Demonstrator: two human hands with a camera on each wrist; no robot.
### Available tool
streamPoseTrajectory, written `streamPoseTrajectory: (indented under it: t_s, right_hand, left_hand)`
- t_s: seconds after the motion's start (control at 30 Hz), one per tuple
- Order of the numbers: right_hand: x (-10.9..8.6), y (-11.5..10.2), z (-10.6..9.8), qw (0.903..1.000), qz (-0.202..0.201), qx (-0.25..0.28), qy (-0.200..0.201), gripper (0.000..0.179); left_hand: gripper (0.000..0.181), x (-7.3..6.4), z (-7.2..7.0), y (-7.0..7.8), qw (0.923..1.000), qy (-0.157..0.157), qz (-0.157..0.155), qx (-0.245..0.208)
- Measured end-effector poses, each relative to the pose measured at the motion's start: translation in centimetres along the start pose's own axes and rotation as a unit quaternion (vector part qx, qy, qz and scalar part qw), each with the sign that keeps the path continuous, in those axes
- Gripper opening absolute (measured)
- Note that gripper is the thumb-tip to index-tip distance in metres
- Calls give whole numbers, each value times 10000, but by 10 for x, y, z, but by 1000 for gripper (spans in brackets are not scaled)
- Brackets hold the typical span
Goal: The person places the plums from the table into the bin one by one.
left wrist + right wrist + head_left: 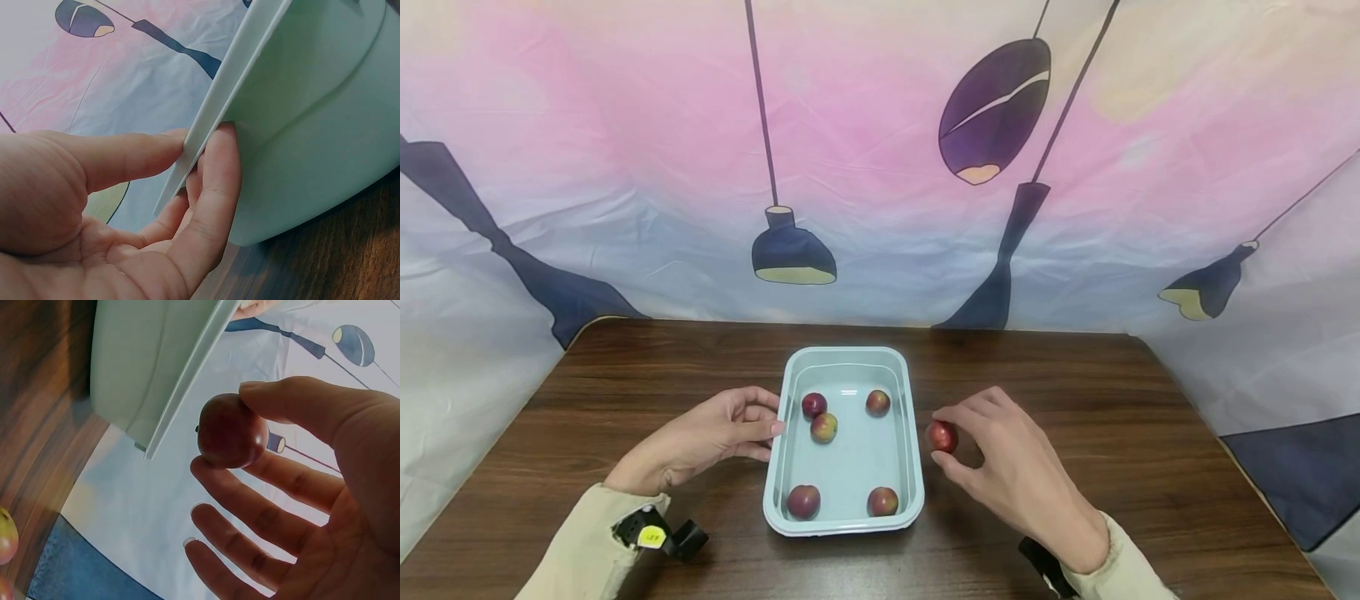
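Note:
A pale blue-green plastic tray [842, 523] stands on the table, with several small red and yellowish plums lying apart or side by side inside, one of them a plum [803, 502] at the near left. At the tray's left side, my left hand [718, 433] pinches the rim between thumb and fingers; the left wrist view shows fingertips beneath the lip. My right hand [1011, 462] holds a dark red plum [231, 432] between its thumb and fingertips, just right of the tray's right rim. The remaining fingers of that hand are spread below the plum.
Beneath everything is a dark brown wooden table [662, 358]. At the left edge of the right wrist view, a yellow-red plum [6, 536] and part of another sit on the table, hidden from the head view. A printed cloth [865, 167] hangs behind the table.

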State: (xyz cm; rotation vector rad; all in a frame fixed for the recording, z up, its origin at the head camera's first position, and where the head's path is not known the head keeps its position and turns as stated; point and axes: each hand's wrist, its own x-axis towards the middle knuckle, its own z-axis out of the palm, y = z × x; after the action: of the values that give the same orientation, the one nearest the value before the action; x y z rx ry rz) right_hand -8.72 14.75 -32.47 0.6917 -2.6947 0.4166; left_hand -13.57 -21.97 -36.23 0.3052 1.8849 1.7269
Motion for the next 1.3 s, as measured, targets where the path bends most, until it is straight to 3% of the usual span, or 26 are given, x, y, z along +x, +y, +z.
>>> streamPoseTrajectory:
  t_s: [0.37, 0.83, 1.3]
  right_hand:
    - [0, -6, 6, 9973, -714, 172, 76, 28]
    - [-2, -11, 9, 9960, -754, 426, -217, 32]
    - [-5, -15, 18, 9895, -1253, 669, -281, 31]
  left_hand:
    - [60, -1, 1, 1, 10000, 8, -9, 3]
    - [61, 1, 0, 0, 10000, 6, -16, 16]
    - [60, 1, -1, -1, 10000, -32, 18, 3]
